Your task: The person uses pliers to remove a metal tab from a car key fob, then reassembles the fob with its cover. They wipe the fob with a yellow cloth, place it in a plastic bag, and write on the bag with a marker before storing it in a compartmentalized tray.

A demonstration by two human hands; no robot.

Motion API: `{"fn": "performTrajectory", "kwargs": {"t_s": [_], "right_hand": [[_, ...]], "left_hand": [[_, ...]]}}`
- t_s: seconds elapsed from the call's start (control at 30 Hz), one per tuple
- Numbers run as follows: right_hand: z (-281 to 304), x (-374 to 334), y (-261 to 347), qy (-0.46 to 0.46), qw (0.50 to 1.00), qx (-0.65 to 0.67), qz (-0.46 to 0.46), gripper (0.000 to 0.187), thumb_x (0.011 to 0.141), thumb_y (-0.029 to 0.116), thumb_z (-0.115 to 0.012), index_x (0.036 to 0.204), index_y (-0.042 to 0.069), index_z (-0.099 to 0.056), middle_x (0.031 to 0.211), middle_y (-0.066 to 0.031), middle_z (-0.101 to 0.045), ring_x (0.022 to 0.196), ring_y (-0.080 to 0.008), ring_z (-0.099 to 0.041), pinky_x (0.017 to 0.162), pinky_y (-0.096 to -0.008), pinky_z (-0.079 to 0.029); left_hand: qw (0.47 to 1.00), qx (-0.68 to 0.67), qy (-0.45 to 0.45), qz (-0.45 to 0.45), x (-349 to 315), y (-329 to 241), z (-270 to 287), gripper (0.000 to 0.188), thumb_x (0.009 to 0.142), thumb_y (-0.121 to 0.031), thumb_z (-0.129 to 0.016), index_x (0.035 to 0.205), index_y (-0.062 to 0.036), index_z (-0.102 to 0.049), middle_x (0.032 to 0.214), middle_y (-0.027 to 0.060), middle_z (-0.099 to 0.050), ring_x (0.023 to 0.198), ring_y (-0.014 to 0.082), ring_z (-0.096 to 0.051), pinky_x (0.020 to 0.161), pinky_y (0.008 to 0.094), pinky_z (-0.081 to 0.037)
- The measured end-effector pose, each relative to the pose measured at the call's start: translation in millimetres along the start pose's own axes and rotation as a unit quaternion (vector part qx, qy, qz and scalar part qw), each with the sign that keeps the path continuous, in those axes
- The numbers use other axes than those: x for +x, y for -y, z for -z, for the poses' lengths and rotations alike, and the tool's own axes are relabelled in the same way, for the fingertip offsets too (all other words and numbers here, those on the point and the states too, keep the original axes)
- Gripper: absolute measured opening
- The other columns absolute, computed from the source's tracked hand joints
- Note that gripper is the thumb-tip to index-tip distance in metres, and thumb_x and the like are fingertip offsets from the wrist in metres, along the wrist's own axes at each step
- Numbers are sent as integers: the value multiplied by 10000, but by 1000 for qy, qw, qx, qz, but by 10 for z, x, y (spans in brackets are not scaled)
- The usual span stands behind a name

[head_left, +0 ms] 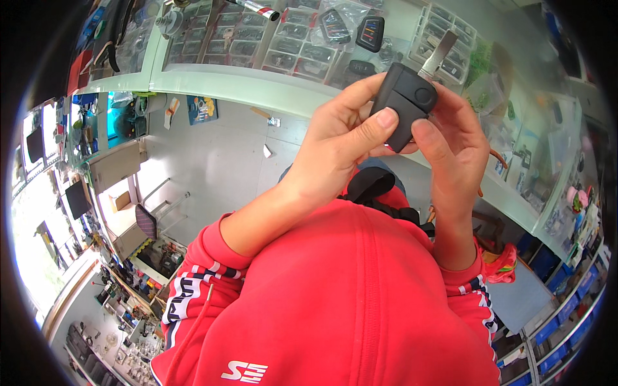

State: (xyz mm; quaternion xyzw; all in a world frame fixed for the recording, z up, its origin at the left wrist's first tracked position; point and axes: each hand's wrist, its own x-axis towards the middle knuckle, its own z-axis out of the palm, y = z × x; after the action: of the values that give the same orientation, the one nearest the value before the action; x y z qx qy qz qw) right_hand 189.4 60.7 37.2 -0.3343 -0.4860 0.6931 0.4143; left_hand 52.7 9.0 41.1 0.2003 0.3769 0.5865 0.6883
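Between both hands I hold a black flip car key [402, 96] in front of the glass counter. Its metal blade is folded out and points up and to the right, beside a round button on the casing. My left hand [344, 132] grips the casing from the left, thumb pressed on its face. From the other side my right hand [454, 132] holds it, thumb on the lower right part and fingers behind. The fingertips behind the casing are mostly hidden.
A glass-topped counter [283, 96] runs across the far side, with boxed key fobs [299, 45] showing in it. A black key fob with coloured buttons [370, 33] lies near a bagged fob [336, 27]. At the left stands a chair with a cushion [147, 220].
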Motion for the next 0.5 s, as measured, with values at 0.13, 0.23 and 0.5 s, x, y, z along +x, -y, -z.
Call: {"fn": "performTrajectory", "kwargs": {"t_s": [0.13, 0.23, 0.5], "right_hand": [[-78, -36, 18, -43, 999, -19, -5, 321, 767, 48, -637, 1057, -51, -538, 976, -98, -594, 887, -132, -557, 821, -277, -442], [-108, -47, 26, -50, 998, -16, 21, 318, 775, 36, -625, 1064, -61, -535, 987, -108, -596, 899, -138, -559, 831, -278, -439], [-137, -65, 24, -63, 997, -19, 25, 306, 783, 25, -614, 1062, -72, -536, 998, -118, -594, 896, -138, -564, 822, -272, -447]], "left_hand": [[999, 18, -2, -28, -15, 3, -3, 457, 874, -147, -497, 1264, 26, -334, 1016, 105, -551, 914, 168, -556, 771, 286, -477], [998, 50, -8, -43, -15, 22, -1, 455, 874, -127, -496, 1269, 29, -332, 973, 81, -550, 839, 130, -540, 720, 256, -467], [997, 39, -26, -66, -26, 57, -36, 458, 875, -134, -513, 1261, 42, -342, 927, 84, -573, 780, 123, -571, 690, 245, -483]]}}
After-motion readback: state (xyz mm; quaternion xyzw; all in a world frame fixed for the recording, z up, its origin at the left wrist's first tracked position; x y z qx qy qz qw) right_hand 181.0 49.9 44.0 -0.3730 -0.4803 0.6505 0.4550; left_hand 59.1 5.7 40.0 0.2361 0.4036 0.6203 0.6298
